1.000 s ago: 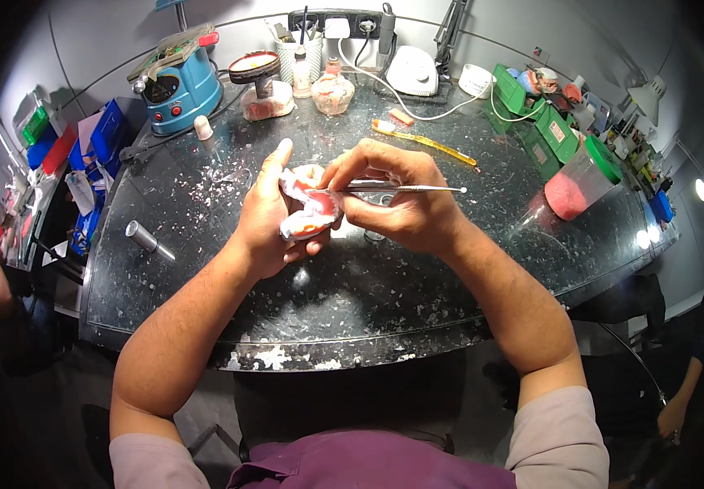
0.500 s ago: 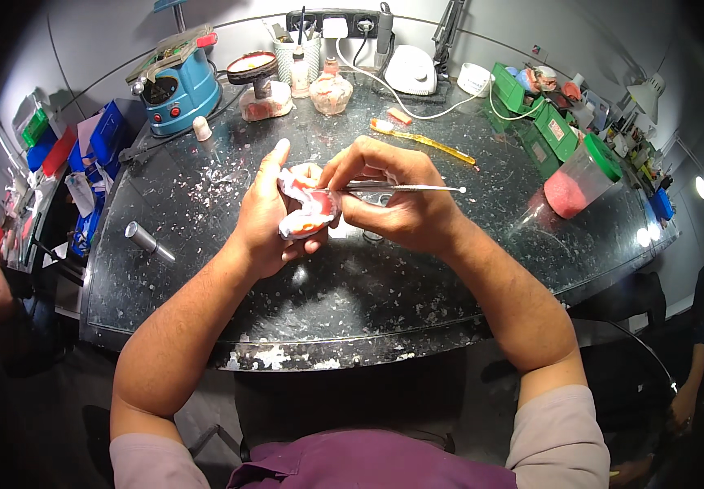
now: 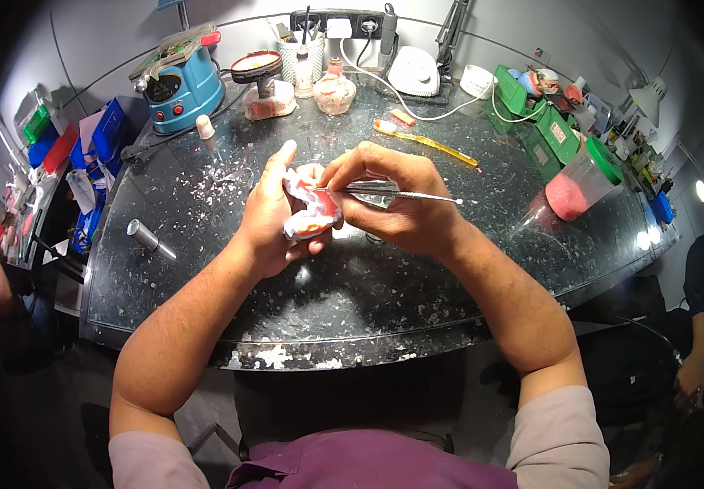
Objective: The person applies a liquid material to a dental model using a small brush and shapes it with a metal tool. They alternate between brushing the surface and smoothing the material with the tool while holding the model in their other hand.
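My left hand (image 3: pixel 266 216) grips a white plaster dental model with pink-red wax (image 3: pixel 310 213), held above the dark speckled worktop (image 3: pixel 352 285). My right hand (image 3: pixel 397 208) pinches a thin metal hand instrument (image 3: pixel 405 194), its tip laid against the wax and its long shaft pointing right. Both hands meet over the middle of the bench, thumbs close together. The underside of the model is hidden by my fingers.
A blue machine (image 3: pixel 177 90), a small stand (image 3: pixel 264 85), a cup of tools (image 3: pixel 299 57) and a white unit (image 3: pixel 414 72) line the back. Green boxes (image 3: pixel 539 122), a clear green-lidded jar with pink powder (image 3: pixel 580 178), a yellow brush (image 3: pixel 425 140), a metal cylinder (image 3: pixel 147 238). A person stands right.
Both hands with the model and the instrument stay at the same spot above the bench; only small shifts of the fingers show.
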A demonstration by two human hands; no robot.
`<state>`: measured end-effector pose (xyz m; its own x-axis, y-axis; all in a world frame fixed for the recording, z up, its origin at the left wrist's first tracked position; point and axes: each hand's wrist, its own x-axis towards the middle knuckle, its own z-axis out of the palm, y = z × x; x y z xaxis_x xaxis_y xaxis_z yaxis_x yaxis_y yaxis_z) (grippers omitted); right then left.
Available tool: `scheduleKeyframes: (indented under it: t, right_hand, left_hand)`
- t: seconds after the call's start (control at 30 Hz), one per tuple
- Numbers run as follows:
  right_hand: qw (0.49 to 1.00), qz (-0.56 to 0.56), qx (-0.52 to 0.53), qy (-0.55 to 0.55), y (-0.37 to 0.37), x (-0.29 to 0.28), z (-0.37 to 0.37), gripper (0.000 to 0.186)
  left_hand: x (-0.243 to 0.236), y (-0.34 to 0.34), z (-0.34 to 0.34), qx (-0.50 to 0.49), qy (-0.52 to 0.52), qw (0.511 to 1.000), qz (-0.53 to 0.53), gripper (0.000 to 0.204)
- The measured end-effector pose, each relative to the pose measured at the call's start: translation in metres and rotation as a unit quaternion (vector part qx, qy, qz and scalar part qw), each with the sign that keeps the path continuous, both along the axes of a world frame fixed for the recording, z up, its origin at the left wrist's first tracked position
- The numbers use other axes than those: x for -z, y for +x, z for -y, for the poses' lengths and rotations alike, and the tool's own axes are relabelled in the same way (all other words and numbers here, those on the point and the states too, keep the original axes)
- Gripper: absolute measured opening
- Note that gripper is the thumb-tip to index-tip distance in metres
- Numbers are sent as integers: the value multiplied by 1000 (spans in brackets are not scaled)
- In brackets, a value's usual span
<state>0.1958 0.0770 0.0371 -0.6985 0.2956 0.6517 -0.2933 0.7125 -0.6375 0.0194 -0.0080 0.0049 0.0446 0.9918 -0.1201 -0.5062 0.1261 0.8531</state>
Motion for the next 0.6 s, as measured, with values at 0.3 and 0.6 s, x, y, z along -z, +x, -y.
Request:
scheduleKeyframes:
  t: [0.3, 0.6]
  right_hand:
    - [999, -21, -2, 38, -2, 6, -2, 13]
    - [989, -46, 27, 140, -5, 11, 0, 13]
  left_hand:
    - [-5, 2, 2, -9, -5, 1000, 18, 59]
    - [-1, -3, 2, 45, 1, 995, 85, 55]
